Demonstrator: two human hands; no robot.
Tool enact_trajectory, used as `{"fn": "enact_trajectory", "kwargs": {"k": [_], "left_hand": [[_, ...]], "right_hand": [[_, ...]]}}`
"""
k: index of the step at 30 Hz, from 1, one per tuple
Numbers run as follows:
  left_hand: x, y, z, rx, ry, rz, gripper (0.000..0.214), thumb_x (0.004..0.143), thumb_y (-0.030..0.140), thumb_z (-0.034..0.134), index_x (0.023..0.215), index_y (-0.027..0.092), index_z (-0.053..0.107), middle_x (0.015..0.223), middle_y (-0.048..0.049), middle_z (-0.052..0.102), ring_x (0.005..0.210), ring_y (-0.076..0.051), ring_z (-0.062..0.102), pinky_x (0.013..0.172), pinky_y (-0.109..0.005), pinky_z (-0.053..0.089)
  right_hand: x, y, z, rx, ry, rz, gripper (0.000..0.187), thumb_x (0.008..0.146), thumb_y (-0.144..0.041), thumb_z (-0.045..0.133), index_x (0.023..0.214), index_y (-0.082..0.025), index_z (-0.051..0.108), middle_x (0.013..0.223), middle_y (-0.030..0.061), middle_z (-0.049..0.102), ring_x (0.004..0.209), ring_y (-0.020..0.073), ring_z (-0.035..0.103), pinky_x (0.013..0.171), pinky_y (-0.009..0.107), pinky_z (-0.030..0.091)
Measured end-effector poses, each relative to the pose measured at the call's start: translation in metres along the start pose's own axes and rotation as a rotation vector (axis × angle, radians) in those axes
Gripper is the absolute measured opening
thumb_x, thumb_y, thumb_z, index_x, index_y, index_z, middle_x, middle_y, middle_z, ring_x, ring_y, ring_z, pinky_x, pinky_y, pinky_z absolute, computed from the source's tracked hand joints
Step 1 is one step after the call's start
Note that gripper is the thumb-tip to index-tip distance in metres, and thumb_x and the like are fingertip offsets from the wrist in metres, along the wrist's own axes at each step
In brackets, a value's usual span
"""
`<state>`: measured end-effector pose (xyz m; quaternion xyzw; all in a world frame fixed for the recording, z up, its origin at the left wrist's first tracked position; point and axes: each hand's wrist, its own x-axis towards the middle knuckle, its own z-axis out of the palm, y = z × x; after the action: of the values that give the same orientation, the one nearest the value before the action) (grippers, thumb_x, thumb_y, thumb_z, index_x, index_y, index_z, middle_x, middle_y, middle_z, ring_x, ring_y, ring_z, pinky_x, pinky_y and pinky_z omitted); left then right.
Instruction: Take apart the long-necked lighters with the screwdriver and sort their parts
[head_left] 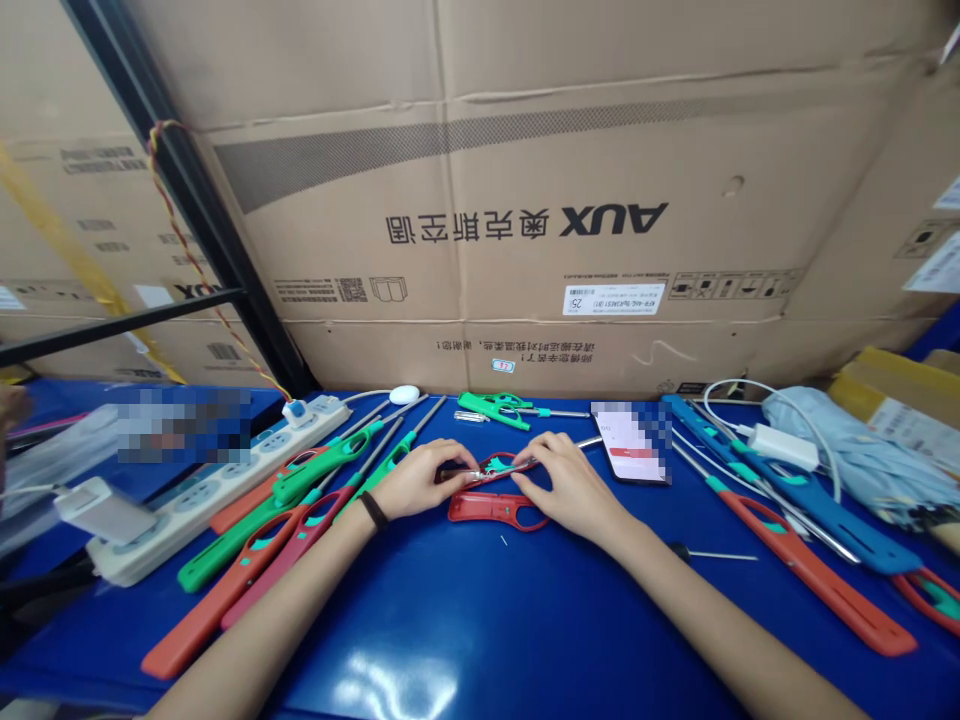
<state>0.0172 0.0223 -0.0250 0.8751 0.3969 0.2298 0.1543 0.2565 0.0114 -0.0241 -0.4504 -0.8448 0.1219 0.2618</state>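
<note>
An opened long-nosed gas lighter point(496, 464) lies between my hands, its teal trigger, a clear part and thin wires exposed. My left hand point(421, 478) is closed, with its fingertips pinching the lighter's left end at the clear part. Thumb and fingers of my right hand point(568, 486) close on the other end, near the start of the metal tube. Just below, apart from it, lies a loose red half shell point(480, 507) with a trigger loop. Fingers partly hide what each hand grips.
Left are several red and green lighters point(251, 540) beside a white power strip point(217, 490). Right are a phone point(630, 445), a screwdriver point(712, 554), a red lighter point(814, 575) and a blue lighter point(840, 510). Green lighter parts point(495, 408) lie before a large carton point(525, 150).
</note>
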Motion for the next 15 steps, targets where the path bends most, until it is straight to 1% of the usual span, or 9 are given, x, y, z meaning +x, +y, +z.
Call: {"fn": "enact_trajectory", "kwargs": {"k": [2,4,8,11,15], "left_hand": [[-0.001,0.002,-0.002,0.024,0.011,0.009,0.014,0.086,0.031,0.058,0.092,0.019,0.063,0.091,-0.0042,0.066,0.088,-0.018,0.060,0.080,-0.030,0.047],[-0.003,0.004,-0.004,0.050,0.017,0.022,0.012,0.083,0.031,0.062,0.085,0.019,0.064,0.091,-0.0037,0.066,0.088,-0.019,0.059,0.081,-0.030,0.046],[-0.005,0.005,-0.009,0.101,0.037,0.028,0.010,0.083,0.028,0.061,0.079,0.019,0.064,0.089,-0.0027,0.065,0.087,-0.018,0.059,0.081,-0.030,0.044],[-0.006,0.002,-0.011,0.128,0.056,0.006,0.014,0.085,0.031,0.059,0.079,0.019,0.065,0.087,-0.0032,0.066,0.087,-0.019,0.058,0.083,-0.033,0.043],[-0.007,-0.002,-0.012,0.128,0.024,-0.005,0.017,0.081,0.037,0.064,0.082,0.020,0.067,0.082,-0.0022,0.066,0.081,-0.019,0.059,0.081,-0.033,0.043]], "right_hand": [[0.012,0.001,0.007,-0.013,-0.033,-0.014,0.016,0.083,-0.031,0.061,0.094,-0.020,0.063,0.099,0.0077,0.060,0.097,0.0242,0.052,0.084,0.039,0.043],[0.019,0.001,0.015,-0.022,-0.056,-0.013,0.018,0.081,-0.035,0.063,0.090,-0.019,0.064,0.096,0.0085,0.061,0.094,0.0252,0.052,0.083,0.040,0.043],[0.021,0.003,0.028,-0.029,-0.066,-0.002,0.020,0.084,-0.037,0.061,0.091,-0.019,0.063,0.095,0.0082,0.061,0.092,0.0240,0.054,0.082,0.039,0.043],[0.019,0.006,0.031,-0.039,-0.058,0.007,0.020,0.085,-0.038,0.060,0.091,-0.019,0.061,0.096,0.0073,0.061,0.092,0.0243,0.054,0.081,0.039,0.042],[0.018,0.007,0.030,-0.063,-0.046,0.018,0.019,0.086,-0.037,0.059,0.091,-0.019,0.061,0.096,0.0074,0.061,0.092,0.0255,0.053,0.080,0.040,0.041]]}}
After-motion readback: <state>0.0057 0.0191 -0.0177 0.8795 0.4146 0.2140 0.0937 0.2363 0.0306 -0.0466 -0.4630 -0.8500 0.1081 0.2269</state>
